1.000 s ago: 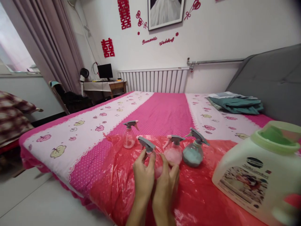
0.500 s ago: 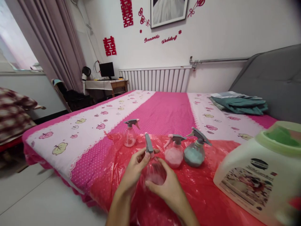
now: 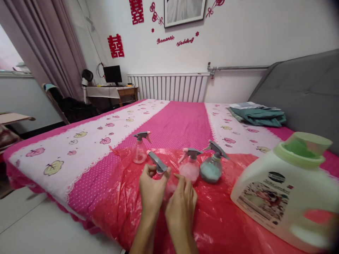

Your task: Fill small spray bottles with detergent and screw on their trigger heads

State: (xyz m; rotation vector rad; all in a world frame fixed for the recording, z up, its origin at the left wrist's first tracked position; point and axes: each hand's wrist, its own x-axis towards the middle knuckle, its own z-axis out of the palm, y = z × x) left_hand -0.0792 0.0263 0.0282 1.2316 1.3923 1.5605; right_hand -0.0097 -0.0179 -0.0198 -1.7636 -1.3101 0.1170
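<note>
A clear pink spray bottle (image 3: pixel 158 162) with a grey spray head is between my two hands, above a red plastic sheet (image 3: pixel 212 215). My left hand (image 3: pixel 152 188) is closed, its thumb and fingers pinching the collar just under the spray head. My right hand (image 3: pixel 181 203) curls around the bottle's body and hides most of it. Behind them stands another clear pink spray bottle (image 3: pixel 139 152). Just right of my hands are a spray bottle with pink contents (image 3: pixel 189 170) and one with blue-green contents (image 3: pixel 210 171).
A large white detergent jug (image 3: pixel 280 190) with a green cap stands at the right. The sheet lies on a bed (image 3: pixel 182 118) with a pink cover. Folded cloths (image 3: pixel 261 114) lie near the grey headboard (image 3: pixel 299 84). A desk with a monitor (image 3: pixel 112 74) stands at the back left.
My right hand has turned from an open-sided hold to fingers curled over the bottle. The spray head now points left and leans. The view has shifted slightly right.
</note>
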